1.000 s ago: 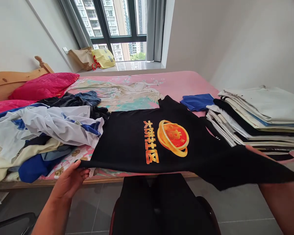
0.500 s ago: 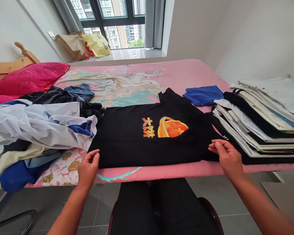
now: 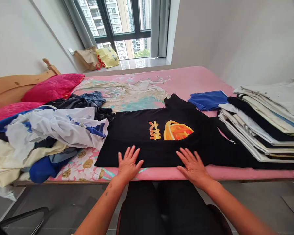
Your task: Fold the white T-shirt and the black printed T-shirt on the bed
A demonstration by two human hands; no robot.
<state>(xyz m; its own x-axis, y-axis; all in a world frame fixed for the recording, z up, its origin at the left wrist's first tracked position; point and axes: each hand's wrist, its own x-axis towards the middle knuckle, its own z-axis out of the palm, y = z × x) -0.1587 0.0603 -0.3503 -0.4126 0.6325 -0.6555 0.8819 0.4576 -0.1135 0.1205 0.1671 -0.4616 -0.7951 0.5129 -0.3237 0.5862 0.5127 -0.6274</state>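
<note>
A black T-shirt (image 3: pixel 137 130) with an orange and yellow print lies sideways across the bed's near edge, its collar end toward the right. Its near side is folded over, so the fold covers part of the print. My left hand (image 3: pixel 129 164) rests flat on the folded black cloth, fingers spread. Farther right, my right hand (image 3: pixel 191 165) also lies flat on the shirt, fingers apart, below the orange print. Neither hand grips anything.
Heaped loose clothes (image 3: pixel 63 127) lie on the left, near red pillows (image 3: pixel 54 88). Stacked folded clothes (image 3: pixel 264 127) stand at the right, with a folded blue garment (image 3: pixel 208 100) behind the shirt. Pink bedding (image 3: pixel 196 78) covers the bed. Bags (image 3: pixel 107 57) sit by the window.
Both hands have moved inward from the shirt's two ends, opened from a pinch and come down flat on the cloth. The view has shifted slightly.
</note>
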